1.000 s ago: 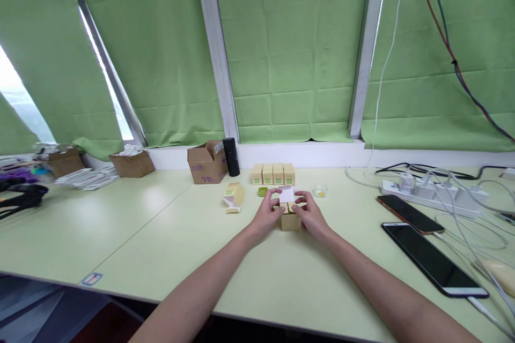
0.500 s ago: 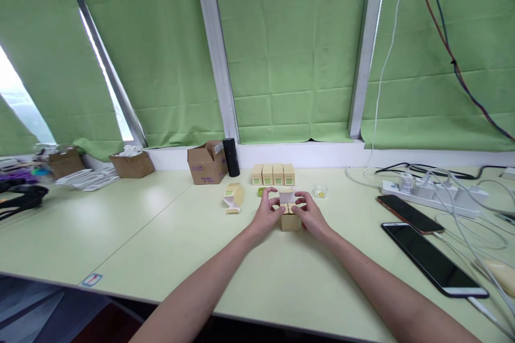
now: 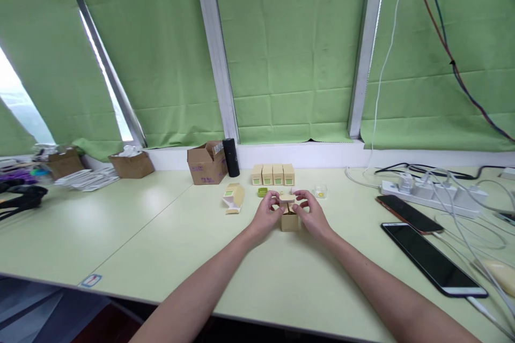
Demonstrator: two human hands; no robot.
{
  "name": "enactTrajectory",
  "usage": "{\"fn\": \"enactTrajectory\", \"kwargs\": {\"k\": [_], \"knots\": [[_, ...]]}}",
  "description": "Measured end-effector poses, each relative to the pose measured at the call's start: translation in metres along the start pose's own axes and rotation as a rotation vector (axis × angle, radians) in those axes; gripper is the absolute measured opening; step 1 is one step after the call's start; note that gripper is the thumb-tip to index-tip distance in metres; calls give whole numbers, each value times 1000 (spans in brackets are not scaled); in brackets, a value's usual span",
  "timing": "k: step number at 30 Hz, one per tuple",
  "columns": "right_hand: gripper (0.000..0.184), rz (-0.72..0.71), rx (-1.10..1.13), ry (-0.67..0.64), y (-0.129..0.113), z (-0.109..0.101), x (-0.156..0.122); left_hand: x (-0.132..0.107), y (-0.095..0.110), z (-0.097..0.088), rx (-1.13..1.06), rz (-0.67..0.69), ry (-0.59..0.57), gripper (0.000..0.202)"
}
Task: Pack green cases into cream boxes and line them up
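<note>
A small tan carton [image 3: 289,221] stands on the pale green table [image 3: 169,230] between my hands. My left hand [image 3: 266,214] grips its left side with curled fingers. My right hand [image 3: 312,216] grips its right side, thumb and fingers at the top flap [image 3: 287,198], which is folded down almost flat. Behind it stands a row of several closed cream cartons with green labels [image 3: 273,174]. A flat unfolded carton [image 3: 233,196] lies to the left. A small green lid [image 3: 263,191] and a small clear jar [image 3: 321,191] sit just beyond my hands.
An open brown cardboard box [image 3: 206,161] and a black cylinder [image 3: 231,156] stand at the back. More boxes [image 3: 131,163] sit far left. Two phones [image 3: 432,265] [image 3: 408,214], a power strip [image 3: 434,193] and tangled cables lie at the right.
The white top flap of the carton, upright a second ago, has been folded down over the opening by my fingers. My hands stay on the carton.
</note>
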State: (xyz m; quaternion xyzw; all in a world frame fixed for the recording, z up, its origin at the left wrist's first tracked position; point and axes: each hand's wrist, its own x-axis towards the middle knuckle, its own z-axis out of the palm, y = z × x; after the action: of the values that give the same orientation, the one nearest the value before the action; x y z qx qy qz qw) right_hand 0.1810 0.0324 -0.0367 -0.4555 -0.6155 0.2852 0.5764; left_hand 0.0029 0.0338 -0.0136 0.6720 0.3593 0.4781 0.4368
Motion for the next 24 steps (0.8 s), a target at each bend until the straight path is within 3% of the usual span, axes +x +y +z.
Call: {"fn": "enactTrajectory", "kwargs": {"k": [6,12,18,24], "knots": [[22,-201,-8,10,-11,-8,-4,4,-7,0,36,49,7,26],[12,-263,-42,4,-16,-9,-4,2,-1,-5,64,88,0,21],[4,-270,-145,-22,-17,-12,-5,-6,12,-15,224,280,-18,16],[2,-328,-253,-45,-13,-12,-6,-7,16,-13,393,448,16,4]]}}
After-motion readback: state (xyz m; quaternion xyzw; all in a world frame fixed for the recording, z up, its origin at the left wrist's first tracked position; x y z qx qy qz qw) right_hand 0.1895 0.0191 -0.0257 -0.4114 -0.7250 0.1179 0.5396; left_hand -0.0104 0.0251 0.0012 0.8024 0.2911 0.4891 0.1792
